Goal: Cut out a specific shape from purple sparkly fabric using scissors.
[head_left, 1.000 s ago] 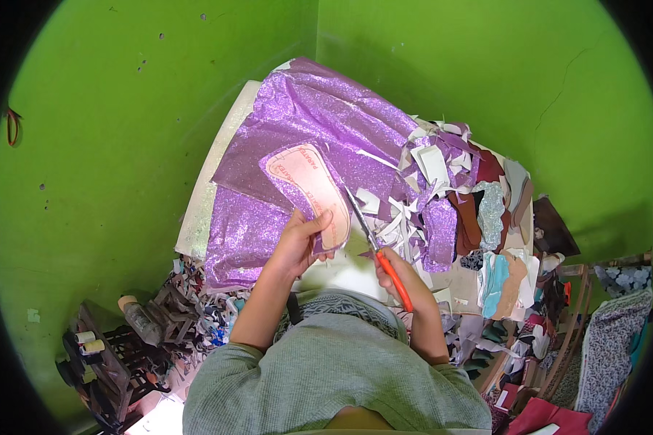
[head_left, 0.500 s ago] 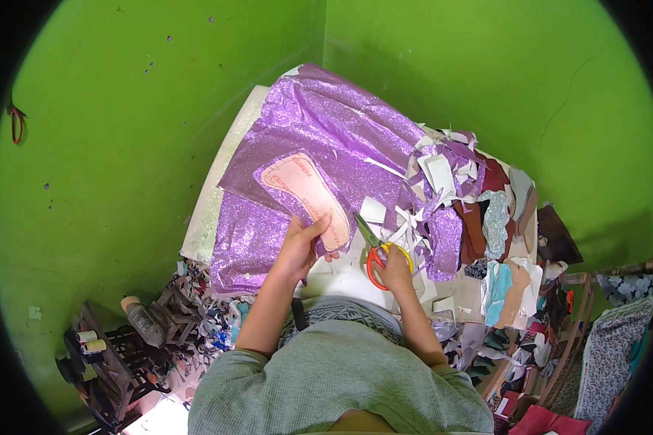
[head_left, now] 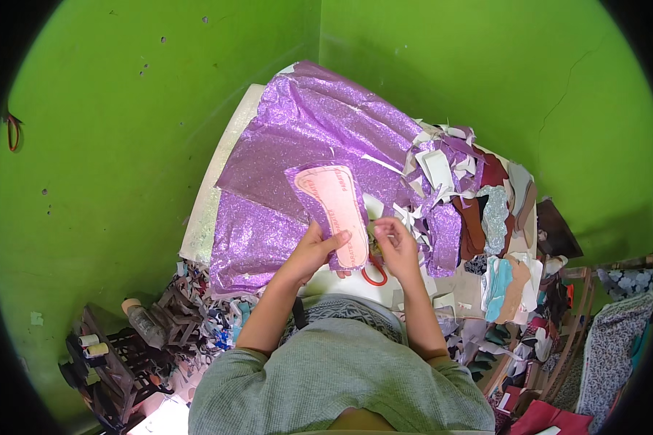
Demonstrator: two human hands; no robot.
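My left hand [head_left: 318,250] grips a piece of purple glitter sheet with a pale, boot-like curved template [head_left: 335,206] on its face. The thumb presses on the template; the fingers are behind. Just right of it, my right hand [head_left: 397,246] is raised with its fingers loosely bent and apart, and nothing shows between them. Scissors [head_left: 375,272] show a red handle loop below that hand. Their blades are hidden by the held piece and the hand. Beneath, a large wrinkled purple glitter sheet [head_left: 257,228] spreads over the worktable.
Purple and white offcuts [head_left: 435,170] heap at the sheet's right. Beside them lie stacks of cut shapes in brown, silver [head_left: 494,217] and turquoise [head_left: 498,290]. Green walls [head_left: 159,94] meet behind the table. Wooden frames [head_left: 112,362], a jar [head_left: 144,324] and scraps are at lower left.
My left hand has brought the held piece right and turned it more upright, partly covering the scissors. My right hand has let go of the scissors and moved slightly up.
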